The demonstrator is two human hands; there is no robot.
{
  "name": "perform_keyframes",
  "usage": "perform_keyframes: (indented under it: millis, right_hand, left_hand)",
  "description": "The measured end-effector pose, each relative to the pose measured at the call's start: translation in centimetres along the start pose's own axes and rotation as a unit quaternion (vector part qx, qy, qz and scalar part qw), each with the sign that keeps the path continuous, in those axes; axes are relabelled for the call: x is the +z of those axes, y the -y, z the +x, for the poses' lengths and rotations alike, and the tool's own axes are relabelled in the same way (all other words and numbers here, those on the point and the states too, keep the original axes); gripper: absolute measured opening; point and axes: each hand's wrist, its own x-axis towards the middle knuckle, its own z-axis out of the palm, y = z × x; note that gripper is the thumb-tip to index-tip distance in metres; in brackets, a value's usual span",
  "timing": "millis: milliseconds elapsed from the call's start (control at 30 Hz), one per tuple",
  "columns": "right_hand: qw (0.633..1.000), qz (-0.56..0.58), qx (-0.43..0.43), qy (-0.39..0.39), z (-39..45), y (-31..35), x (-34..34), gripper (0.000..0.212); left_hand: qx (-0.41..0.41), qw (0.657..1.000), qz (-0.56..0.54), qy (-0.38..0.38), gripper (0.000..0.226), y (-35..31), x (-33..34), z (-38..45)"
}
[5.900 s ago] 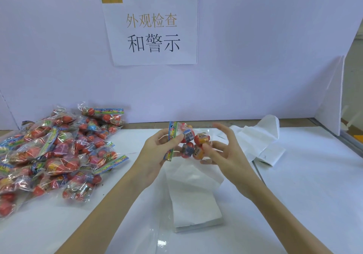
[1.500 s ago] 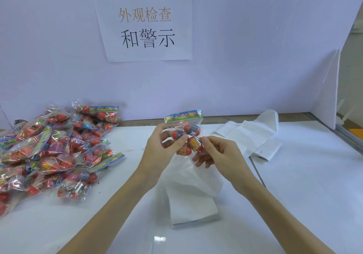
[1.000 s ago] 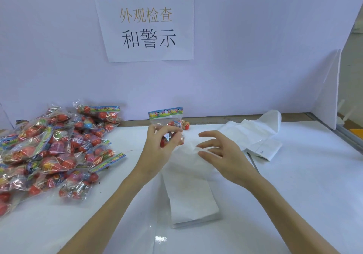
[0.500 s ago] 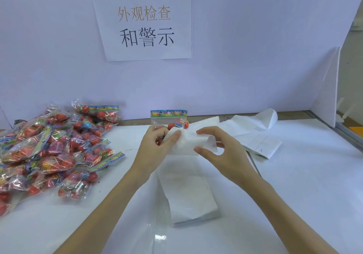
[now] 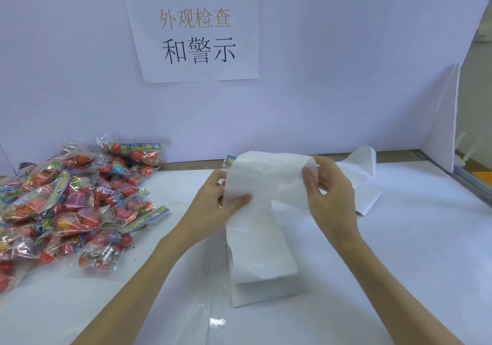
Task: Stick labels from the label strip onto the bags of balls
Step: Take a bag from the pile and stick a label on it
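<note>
Now both hands — left hand [image 5: 213,206], right hand [image 5: 330,198] — pinch label strip [image 5: 269,179].

A white counter [image 5: 399,251] fills the lower frame; a heap of bags of balls [image 5: 69,203] lies at its left; a folded stack of white label strip [image 5: 263,272] rests at centre; more folded strip [image 5: 364,182] lies at upper right.

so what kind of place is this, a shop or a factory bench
Most likely a packing or inspection bench in a small factory: a printed paper sign on the partition, a heap of bagged balls, and a white label strip on the white-covered table.
</note>
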Motion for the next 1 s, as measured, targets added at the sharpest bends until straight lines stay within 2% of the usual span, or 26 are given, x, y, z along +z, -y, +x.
perform_keyframes:
  millis: [100,167,233,300,367,433,500,567,700,767,833,900,1000]
  right_hand:
    - [0.995,-0.043,-0.089,-0.022,-0.5,0.2,0.3,0.048]
    - [0.986,-0.067,-0.151,-0.023,-0.8,0.2,0.7,0.060]
    - [0.979,-0.076,-0.186,-0.020,-1.2,0.4,1.1,0.061]
    - [0.979,-0.073,-0.187,-0.023,-1.6,0.6,1.5,0.044]
    - [0.991,-0.045,-0.126,0.011,-1.7,0.9,1.6,0.024]
    - [0.993,0.014,-0.008,0.115,-1.6,1.0,1.5,0.015]
    - [0.969,0.051,0.084,0.226,-1.7,0.8,1.5,0.035]
    - [0.950,0.068,0.115,0.283,-1.9,0.6,1.8,0.044]
    - [0.954,0.090,0.117,0.261,-2.3,0.3,2.4,0.032]
    - [0.951,0.113,0.140,0.253,-2.2,0.1,2.4,0.032]
    - [0.952,0.127,0.155,0.231,-2.1,-0.2,2.4,0.037]
    - [0.963,0.119,0.154,0.187,-1.9,-0.4,2.3,0.043]
    - [0.979,0.098,0.135,0.120,-1.6,-0.7,2.1,0.039]
  left_hand:
    - [-0.106,0.989,-0.093,-0.047,0.015,-0.1,0.3,0.2]
    - [-0.154,0.976,-0.137,-0.069,0.025,0.0,0.2,0.4]
    - [-0.187,0.960,-0.184,-0.097,0.029,-0.1,0.0,0.5]
    - [-0.207,0.942,-0.233,-0.121,0.024,0.1,-0.5,0.7]
    - [-0.227,0.923,-0.274,-0.147,0.017,0.3,-0.9,0.9]
    - [-0.251,0.905,-0.301,-0.164,0.013,0.7,-1.2,1.1]
    - [-0.269,0.892,-0.324,-0.167,0.013,1.0,-1.3,1.2]
    - [-0.283,0.883,-0.334,-0.171,0.010,1.1,-1.3,1.3]
    - [-0.280,0.885,-0.318,-0.191,0.009,1.3,-1.2,1.5]
    - [-0.262,0.887,-0.323,-0.200,0.007,1.2,-1.2,1.4]
    - [-0.245,0.883,-0.332,-0.222,0.015,1.1,-1.4,1.4]
    - [-0.227,0.893,-0.274,-0.276,0.024,1.4,-1.7,1.7]
    - [-0.149,0.905,-0.112,-0.381,0.018,0.7,-2.0,1.6]
